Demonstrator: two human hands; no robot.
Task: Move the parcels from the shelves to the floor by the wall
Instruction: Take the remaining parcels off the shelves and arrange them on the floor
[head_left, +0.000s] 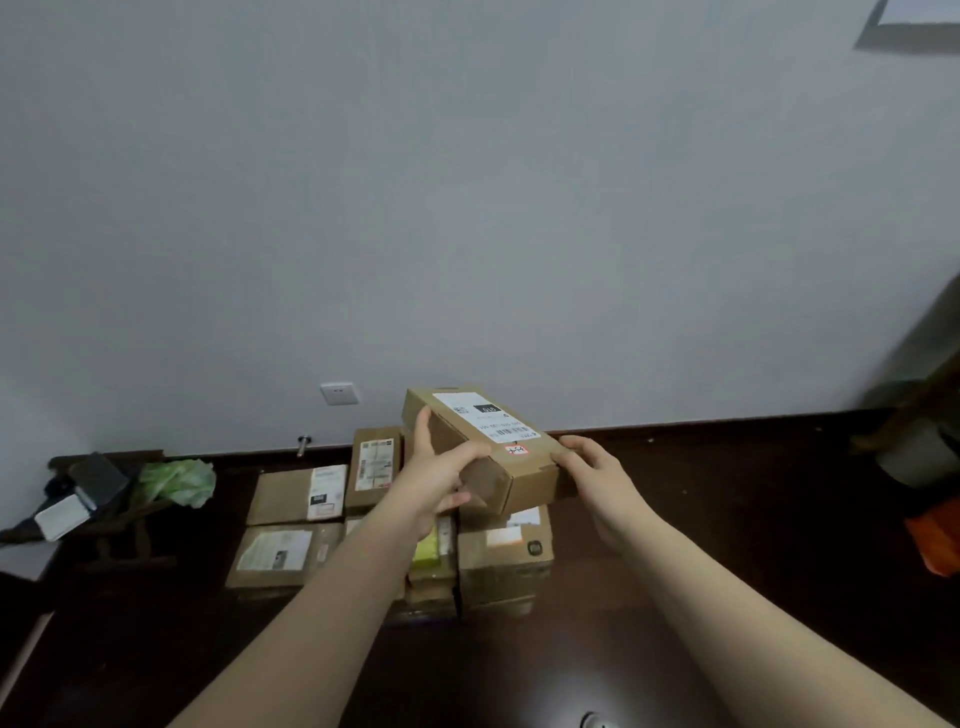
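While the left hand (436, 478) grips its near end and the right hand (592, 473) its corner, the long brown cardboard parcel (498, 441) hangs over brown floor boxes (293, 493) (those are partly hidden behind it).

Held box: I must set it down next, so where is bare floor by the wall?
Widest bare floor lies along the wall, right of the parcels, towards the orange item. A narrow gap separates parcels from the stool. The middle is crowded.

Perhaps a home, wall socket (339, 393), dark floor (727, 519)
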